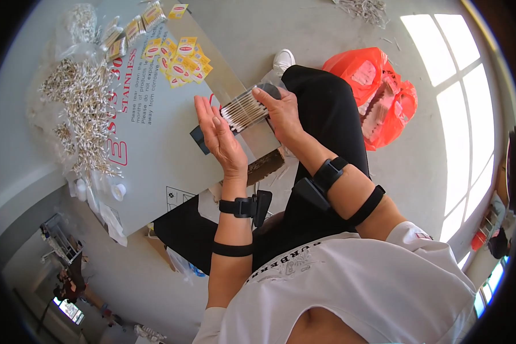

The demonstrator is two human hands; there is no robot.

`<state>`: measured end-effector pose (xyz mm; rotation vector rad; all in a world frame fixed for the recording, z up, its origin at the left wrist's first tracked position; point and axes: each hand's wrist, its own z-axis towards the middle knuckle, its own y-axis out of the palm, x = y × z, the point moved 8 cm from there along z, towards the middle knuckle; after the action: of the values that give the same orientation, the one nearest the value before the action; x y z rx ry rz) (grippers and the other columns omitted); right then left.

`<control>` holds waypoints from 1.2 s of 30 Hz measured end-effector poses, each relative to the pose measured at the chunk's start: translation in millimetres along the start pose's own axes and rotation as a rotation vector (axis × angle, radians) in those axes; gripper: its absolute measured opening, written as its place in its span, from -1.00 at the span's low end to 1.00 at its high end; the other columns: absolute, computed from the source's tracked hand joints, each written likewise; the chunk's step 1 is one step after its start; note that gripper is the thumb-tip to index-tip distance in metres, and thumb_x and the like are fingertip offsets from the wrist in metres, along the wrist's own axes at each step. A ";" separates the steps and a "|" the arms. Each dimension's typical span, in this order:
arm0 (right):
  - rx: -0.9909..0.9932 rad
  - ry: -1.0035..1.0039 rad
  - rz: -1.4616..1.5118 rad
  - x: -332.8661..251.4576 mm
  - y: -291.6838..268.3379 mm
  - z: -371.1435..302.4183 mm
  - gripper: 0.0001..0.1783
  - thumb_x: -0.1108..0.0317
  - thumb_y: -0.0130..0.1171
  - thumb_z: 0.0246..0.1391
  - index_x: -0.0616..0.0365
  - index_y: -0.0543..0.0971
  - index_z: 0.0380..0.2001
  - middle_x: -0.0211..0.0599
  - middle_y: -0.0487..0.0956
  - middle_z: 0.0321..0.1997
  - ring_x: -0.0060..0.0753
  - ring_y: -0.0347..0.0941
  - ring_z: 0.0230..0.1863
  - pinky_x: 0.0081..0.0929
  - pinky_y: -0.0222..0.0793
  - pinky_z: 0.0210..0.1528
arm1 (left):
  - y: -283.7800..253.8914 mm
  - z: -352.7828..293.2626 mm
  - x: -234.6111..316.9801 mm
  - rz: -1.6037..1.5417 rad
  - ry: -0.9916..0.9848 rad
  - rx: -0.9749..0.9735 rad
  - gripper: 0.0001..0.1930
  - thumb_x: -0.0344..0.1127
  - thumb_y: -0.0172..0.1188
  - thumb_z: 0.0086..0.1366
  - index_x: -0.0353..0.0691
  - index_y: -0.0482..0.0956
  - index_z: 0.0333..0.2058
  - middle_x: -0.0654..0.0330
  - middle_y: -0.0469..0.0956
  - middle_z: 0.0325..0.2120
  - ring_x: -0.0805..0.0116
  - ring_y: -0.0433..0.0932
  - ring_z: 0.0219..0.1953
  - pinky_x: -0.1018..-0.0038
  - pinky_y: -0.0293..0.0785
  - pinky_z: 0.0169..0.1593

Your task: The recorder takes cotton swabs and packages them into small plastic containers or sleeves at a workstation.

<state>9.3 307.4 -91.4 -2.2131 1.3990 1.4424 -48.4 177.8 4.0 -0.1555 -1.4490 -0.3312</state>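
My right hand [285, 113] grips a clear pack of cotton swabs [243, 110], its thumb lying across the top. The swabs lie side by side in a row, white tips toward my left hand. My left hand [222, 137] is open beside the pack, fingers stretched out and palm turned to the swab tips; whether it touches them I cannot tell. A dark block [199, 139] sticks out behind the left hand at the table's edge. Yellow and white printed cards [183, 62] lie in a loose pile beyond my hands.
A large heap of loose cotton swabs [83, 109] in clear plastic covers the left of the grey table [160, 155]. Several filled swab packs [135, 27] lie at the far edge. On the floor at right sits a red plastic bag [358, 63] holding pinkish packs.
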 end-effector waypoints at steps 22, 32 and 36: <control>-0.004 0.121 0.100 1.5 -18.1 -27.3 -0.79 0.41 0.29 0.02 0.12 0.53 -0.64 -0.50 0.47 -0.64 -0.71 0.27 -0.65 -0.70 0.13 -0.59 | 20.5 -32.0 -2.0 1.346 0.150 -0.482 -0.07 0.15 0.12 0.23 -0.33 -0.04 0.35 -0.09 -0.09 0.39 0.01 -0.14 0.44 -0.02 -0.27 0.40; -0.051 0.079 0.065 -0.9 -21.3 -25.1 -0.76 0.39 0.36 -0.04 0.05 0.49 -0.66 -0.52 0.44 -0.67 -0.72 0.22 -0.68 -0.71 0.05 -0.59 | 17.0 -30.7 3.4 1.262 0.118 -0.473 -0.11 0.05 0.18 0.22 -0.30 -0.03 0.35 -0.06 -0.10 0.39 -0.02 -0.13 0.43 -0.04 -0.23 0.39; 0.128 -0.158 -0.048 -31.0 -33.4 -29.8 -0.74 0.19 0.32 0.10 0.14 0.56 -0.29 -0.64 0.40 -0.53 -0.78 0.17 -0.55 -0.76 0.06 -0.51 | -11.3 -15.3 17.9 1.197 0.191 -0.353 -0.27 -0.11 0.16 0.26 -0.28 0.10 0.31 -0.07 0.00 0.36 -0.11 -0.01 0.38 0.00 -0.09 0.35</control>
<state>50.7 328.3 -62.8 -1.9948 1.3373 1.4345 -36.0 160.3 18.7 -1.1772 -0.8871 0.3839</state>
